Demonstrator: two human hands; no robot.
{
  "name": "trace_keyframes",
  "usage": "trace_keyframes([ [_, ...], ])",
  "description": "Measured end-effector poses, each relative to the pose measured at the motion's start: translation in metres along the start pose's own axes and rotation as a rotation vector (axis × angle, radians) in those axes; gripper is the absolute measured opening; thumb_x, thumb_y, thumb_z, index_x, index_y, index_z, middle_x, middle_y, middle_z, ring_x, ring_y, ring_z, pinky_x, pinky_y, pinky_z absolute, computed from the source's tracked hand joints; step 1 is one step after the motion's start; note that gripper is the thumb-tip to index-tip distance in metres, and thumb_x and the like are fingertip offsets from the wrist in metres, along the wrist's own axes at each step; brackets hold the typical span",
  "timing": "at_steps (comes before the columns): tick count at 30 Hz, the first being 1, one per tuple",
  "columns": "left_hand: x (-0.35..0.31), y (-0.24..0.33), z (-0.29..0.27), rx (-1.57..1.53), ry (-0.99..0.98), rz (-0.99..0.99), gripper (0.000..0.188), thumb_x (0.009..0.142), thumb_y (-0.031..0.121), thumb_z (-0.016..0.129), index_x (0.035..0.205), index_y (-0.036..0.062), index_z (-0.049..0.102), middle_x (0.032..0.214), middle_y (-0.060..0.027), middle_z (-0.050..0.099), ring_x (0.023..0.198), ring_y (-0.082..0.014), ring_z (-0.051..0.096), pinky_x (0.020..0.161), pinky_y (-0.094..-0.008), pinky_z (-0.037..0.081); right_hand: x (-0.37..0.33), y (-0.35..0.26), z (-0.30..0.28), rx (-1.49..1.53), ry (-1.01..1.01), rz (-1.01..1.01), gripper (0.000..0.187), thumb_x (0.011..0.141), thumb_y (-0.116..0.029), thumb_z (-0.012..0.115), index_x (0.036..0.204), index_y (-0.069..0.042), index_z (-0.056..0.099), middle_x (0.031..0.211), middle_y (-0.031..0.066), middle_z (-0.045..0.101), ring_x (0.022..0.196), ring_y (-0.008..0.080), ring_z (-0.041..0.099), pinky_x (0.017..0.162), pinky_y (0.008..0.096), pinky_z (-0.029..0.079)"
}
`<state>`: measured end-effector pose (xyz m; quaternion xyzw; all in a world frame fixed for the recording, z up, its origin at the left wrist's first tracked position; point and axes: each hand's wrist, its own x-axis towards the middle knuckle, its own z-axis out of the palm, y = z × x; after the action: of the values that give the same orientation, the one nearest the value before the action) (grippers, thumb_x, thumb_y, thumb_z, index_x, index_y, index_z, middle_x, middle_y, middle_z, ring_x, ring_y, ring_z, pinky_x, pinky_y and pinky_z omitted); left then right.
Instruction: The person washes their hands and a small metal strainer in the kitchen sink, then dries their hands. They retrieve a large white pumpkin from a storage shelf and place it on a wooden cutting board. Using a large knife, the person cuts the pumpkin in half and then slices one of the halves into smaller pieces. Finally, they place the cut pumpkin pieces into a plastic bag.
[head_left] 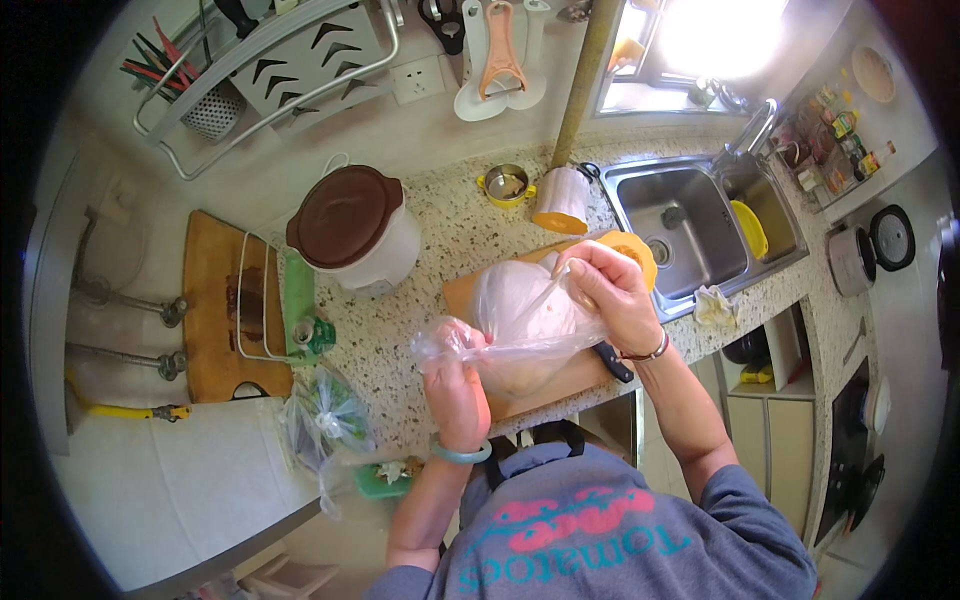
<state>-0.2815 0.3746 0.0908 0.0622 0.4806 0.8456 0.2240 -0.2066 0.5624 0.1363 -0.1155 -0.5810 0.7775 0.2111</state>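
Note:
A clear plastic bag [540,330] spreads between my hands over the wooden cutting board [520,400]. A large pale, rounded thing shows through the film; its kind is hard to make out. My left hand [458,395] is closed round the bunched left end of the bag. With thumb and fingers pressed together, my right hand [615,300] pinches the plastic on the other side. Behind that hand lies a piece of pumpkin [640,258] with its orange cut face showing. A knife's black handle [613,362] sticks out by the board's right edge, its blade hidden.
Another cut pumpkin piece [564,200] stands beside a small yellow-handled pot [507,185]. The sink [675,225] is at the right with a cloth [716,307] on its near edge. At the left are a brown-lidded cooker [345,215], a green rack [300,300] and a bag of greens [335,420].

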Motion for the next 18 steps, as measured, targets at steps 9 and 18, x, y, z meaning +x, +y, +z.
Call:
trace_keyframes([
  [9,0.034,-0.013,0.012,0.059,-0.088,0.034,0.019,0.103,0.021,0.044,0.090,0.0081,0.050,0.081,-0.0003,0.050,0.073,-0.0102,0.046,0.066,-0.0261,0.039,-0.029,0.002,-0.005,-0.173,0.112,0.010,0.015,0.098,-0.013,0.055,0.102,0.001,0.059,0.079,-0.0046,0.054,0.069,0.0014,0.046,0.061,0.0181,0.039],
  [18,0.031,-0.027,0.025,-0.066,-0.022,-0.096,0.016,0.101,0.021,0.046,0.088,0.0111,0.048,0.075,0.0019,0.043,0.065,-0.0096,0.038,0.063,-0.0290,0.036,-0.061,0.017,-0.049,-0.296,-0.036,0.003,0.037,0.087,-0.027,0.070,0.112,-0.001,0.059,0.105,0.0042,0.057,0.094,0.0133,0.054,0.082,0.0280,0.045],
])
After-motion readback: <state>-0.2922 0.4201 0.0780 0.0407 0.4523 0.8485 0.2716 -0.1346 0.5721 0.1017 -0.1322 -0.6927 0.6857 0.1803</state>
